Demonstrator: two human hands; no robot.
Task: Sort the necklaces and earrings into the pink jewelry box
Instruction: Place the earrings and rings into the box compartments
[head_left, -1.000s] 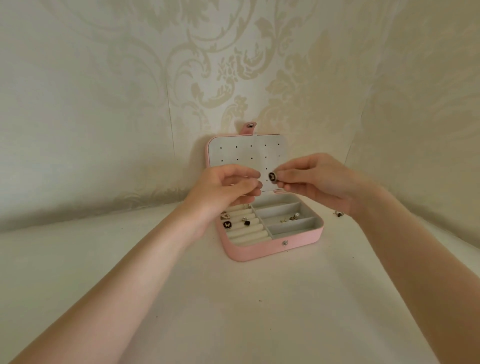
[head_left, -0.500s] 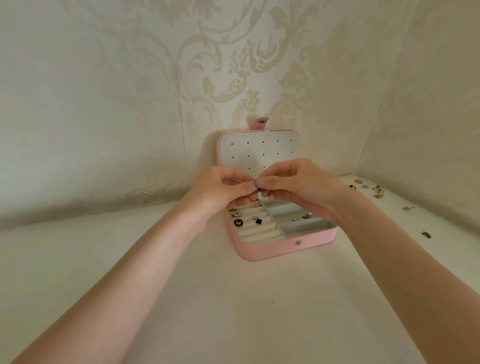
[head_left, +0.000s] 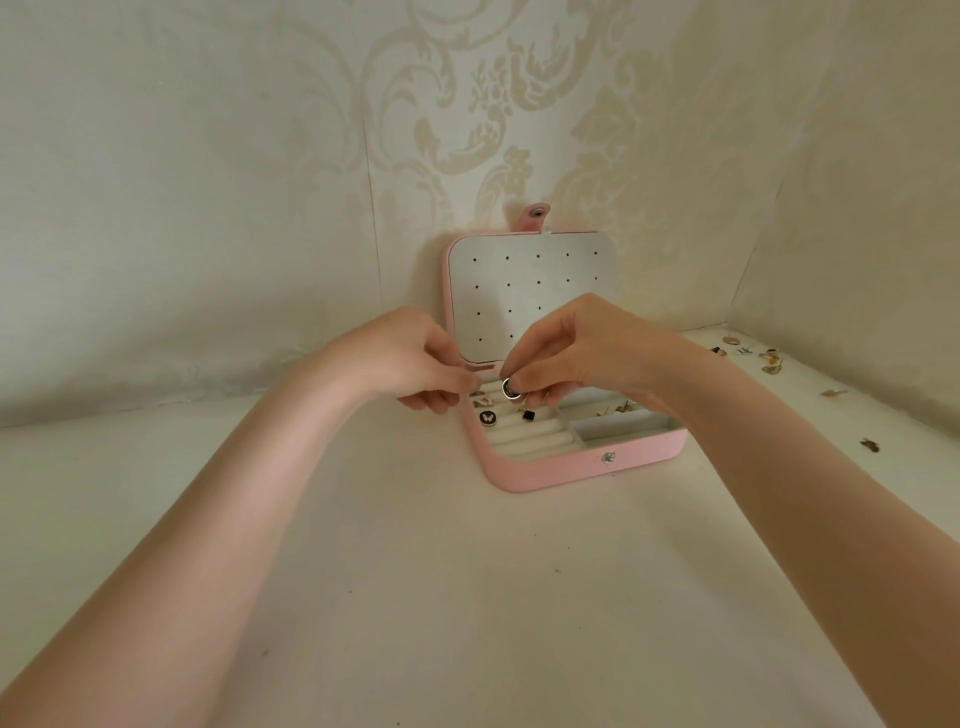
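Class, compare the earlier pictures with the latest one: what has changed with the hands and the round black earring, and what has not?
The right hand, still pinching the round black earring, has lowered it from before the lid to just above the ring rolls. The left hand has parted from it. The open pink jewelry box keeps its contents.

Tabletop (head_left: 467, 597): off-white, matte, with a few small dark specks toward the near side; it met the walls at the back and on the right. Back wall (head_left: 208, 182): pale wallpaper bearing a large cream damask scroll pattern, with a vertical seam left of centre. Right wall (head_left: 857, 182): papered alike, joining the back wall in a corner.
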